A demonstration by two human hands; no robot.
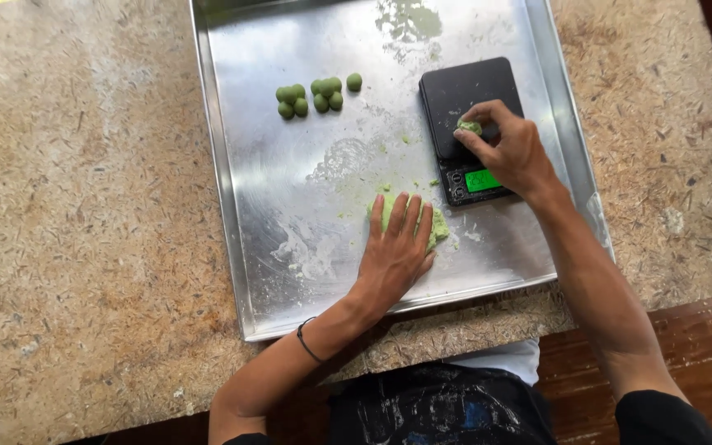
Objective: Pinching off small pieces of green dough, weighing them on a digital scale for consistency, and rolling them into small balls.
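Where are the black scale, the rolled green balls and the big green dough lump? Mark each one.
black scale (455, 91), head view, on the bare weighing platform's upper left.
rolled green balls (326, 92), head view, on the middle cluster.
big green dough lump (440, 236), head view, on its right edge beside the left hand's fingers.

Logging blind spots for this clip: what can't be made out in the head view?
- Flat slab of green dough: mostly hidden under the left hand.
- Small green dough piece: size unclear, pinched in the right hand.
- Black digital kitchen scale: green display too small to read, partly covered by that hand.
- Shiny metal baking tray: far edge cut off by the frame.
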